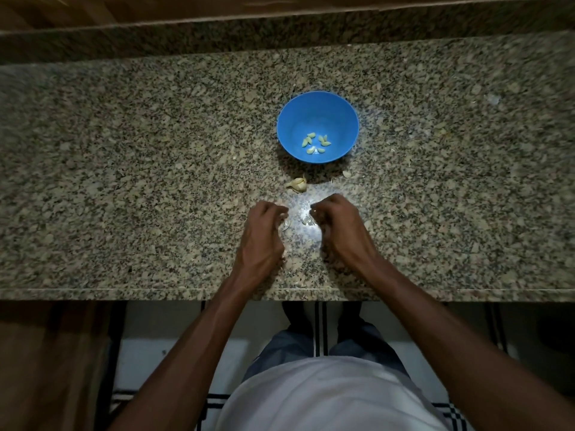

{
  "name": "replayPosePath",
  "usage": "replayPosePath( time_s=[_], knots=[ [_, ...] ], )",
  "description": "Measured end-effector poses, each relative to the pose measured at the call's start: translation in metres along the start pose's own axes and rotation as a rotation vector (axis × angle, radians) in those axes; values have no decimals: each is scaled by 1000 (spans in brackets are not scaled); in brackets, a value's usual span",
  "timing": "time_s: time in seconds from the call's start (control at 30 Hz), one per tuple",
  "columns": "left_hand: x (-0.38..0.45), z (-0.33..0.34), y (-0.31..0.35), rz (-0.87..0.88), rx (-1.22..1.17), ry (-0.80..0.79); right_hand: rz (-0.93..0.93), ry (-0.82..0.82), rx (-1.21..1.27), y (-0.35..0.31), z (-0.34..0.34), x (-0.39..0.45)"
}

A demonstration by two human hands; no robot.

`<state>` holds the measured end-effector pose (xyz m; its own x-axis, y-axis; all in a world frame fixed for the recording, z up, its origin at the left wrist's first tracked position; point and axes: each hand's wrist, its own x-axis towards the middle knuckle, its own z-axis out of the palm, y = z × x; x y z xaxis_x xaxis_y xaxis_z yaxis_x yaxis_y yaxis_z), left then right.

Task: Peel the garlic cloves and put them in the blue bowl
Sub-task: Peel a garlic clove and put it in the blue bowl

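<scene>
Both forearms extend forward and converge slightly. The left hand [264, 231] is held palm-down with fingers curled inward; the right hand [337, 223] mirrors it, fingers curled toward the left, the two hands apart.

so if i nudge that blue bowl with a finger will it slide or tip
The blue bowl looks like thin plastic and holds only a few peeled cloves, so it is probably light. On the polished granite counter it would likely slide easily. Its walls seem to taper to a narrower base, so a push at the rim might tip it.
</scene>
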<state>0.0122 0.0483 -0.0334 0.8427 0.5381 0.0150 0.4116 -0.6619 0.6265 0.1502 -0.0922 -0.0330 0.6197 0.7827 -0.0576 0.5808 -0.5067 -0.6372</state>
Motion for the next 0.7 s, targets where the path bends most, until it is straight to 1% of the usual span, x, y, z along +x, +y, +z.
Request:
replayPosePath(
  time_s=[0.07,0.13,0.2,0.27,0.4,0.47,0.53,0.57,0.6,0.63,0.7],
  knots=[
    [11,-4,-1,-41,29,67,32,92,-7,2,-15,12],
    [25,-3,-5,-71,62,56,32,134,-71,4,-25,25],
    [32,3,-4,-94,69,17,30,129,-140,6,-30,34],
    [31,8,-1,-97,65,11,25,116,-177,8,-29,42],
    [19,16,2,-118,51,23,-79,-23,-320,15,-17,44],
    [13,16,-1,-110,44,6,-99,-21,-284,8,-10,28],
    [6,15,-4,-67,17,-29,-191,-16,-298,1,-2,6],
    [4,13,-6,-33,-11,-43,-223,-48,-293,-2,1,-5],
    [2,11,-7,-7,-49,-42,-218,-67,-262,-5,0,-12],
    [1,8,-7,-2,-76,-22,-185,-52,-233,-7,0,-15],
    [6,1,-7,-60,-67,56,-126,12,-160,0,-4,-5]
  ],
)
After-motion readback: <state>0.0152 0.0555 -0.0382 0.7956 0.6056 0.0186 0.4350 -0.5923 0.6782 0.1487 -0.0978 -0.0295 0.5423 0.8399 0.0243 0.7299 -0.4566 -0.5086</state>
